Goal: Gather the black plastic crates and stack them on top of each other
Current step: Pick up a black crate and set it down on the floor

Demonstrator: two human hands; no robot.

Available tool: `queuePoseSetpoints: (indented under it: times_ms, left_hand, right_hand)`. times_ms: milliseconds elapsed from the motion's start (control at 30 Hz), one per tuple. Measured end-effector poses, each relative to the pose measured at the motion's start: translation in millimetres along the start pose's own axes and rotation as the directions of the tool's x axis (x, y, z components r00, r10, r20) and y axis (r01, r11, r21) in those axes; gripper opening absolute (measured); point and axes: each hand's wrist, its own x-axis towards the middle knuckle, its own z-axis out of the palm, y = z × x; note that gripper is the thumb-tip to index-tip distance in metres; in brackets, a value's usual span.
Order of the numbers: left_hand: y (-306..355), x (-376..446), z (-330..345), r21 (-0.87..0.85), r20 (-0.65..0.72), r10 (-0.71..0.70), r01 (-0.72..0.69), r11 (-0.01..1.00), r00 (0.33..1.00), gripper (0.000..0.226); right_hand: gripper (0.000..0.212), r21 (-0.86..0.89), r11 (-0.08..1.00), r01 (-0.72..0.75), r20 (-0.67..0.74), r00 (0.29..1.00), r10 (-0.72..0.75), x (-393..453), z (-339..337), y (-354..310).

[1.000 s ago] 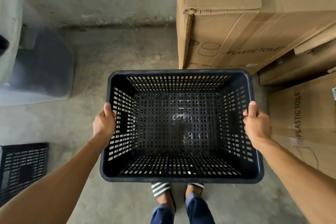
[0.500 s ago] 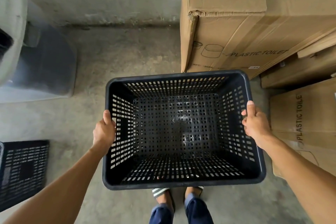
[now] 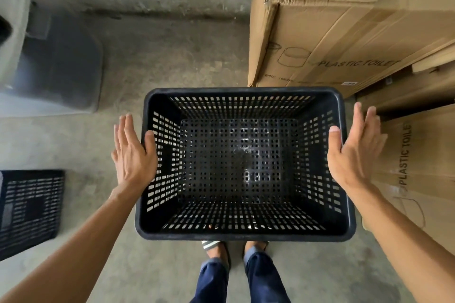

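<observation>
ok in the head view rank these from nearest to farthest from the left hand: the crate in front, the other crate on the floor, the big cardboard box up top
1. The crate in front: right beside the left hand, thumb at its rim.
2. The other crate on the floor: lower left, at the picture's edge.
3. The big cardboard box: top right, beyond the front crate.

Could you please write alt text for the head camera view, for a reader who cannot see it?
An empty black plastic crate sits between a person's open left hand and right hand, thumbs at its rim. Cardboard boxes stand right, and another black crate lies on the concrete floor at left.
</observation>
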Motion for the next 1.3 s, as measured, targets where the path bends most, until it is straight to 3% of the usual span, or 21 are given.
queuePoseSetpoints:
  times_ms: [100,233,367,467,567,700,800,1000,1300]
  left_hand:
    - [-17.2,-16.5,11.8,0.062,0.054,0.13,-0.133,0.989,0.99,0.067]
    - [-24.5,-13.5,20.2,0.022,0.1,0.127,-0.13,0.991,0.987,0.07]
    - [-19.5,-11.2,12.9,0.118,0.149,0.12,-0.138,0.983,0.982,0.074]
    - [2.1,6.2,-1.5,0.119,0.087,0.212,-0.221,0.968,0.973,0.074]
    - [9.8,19.8,-0.3,0.108,0.047,0.248,-0.252,0.962,0.968,0.073]
    - [-10.7,2.8,19.9,0.151,0.135,0.205,-0.225,0.963,0.969,0.076]
    - [-9.3,8.7,20.6,0.143,0.147,0.205,-0.225,0.964,0.968,0.081]
    - [-9.4,8.0,18.6,0.152,0.134,0.237,-0.257,0.954,0.962,0.089]
    - [23.6,-2.5,-13.4,0.283,0.324,0.116,-0.213,0.935,0.939,0.088]
  right_hand:
    - [0.068,-0.087,0.996,-0.004,0.073,0.997,0.011,-14.0,15.2,14.0]
    - [0.071,-0.165,0.986,0.013,0.172,0.985,0.016,-14.9,23.1,23.6]
    - [0.075,-0.193,0.981,0.004,0.216,0.976,0.038,-5.8,16.3,16.4]
    - [0.072,-0.119,0.991,0.069,0.092,0.994,-0.059,18.9,-3.4,-7.2]
    - [0.07,-0.074,0.996,0.041,-0.016,0.999,-0.042,33.3,-7.9,-13.2]
    - [0.07,0.042,0.999,-0.01,0.184,0.983,0.002,-10.8,17.4,24.0]
    - [0.069,0.098,0.994,-0.056,0.208,0.977,0.034,-12.5,17.2,24.8]
    - [0.07,0.056,0.996,-0.075,0.216,0.975,0.061,-16.3,9.7,15.7]
    - [0.073,-0.108,0.975,-0.192,0.423,0.879,0.22,-11.5,-24.7,3.8]
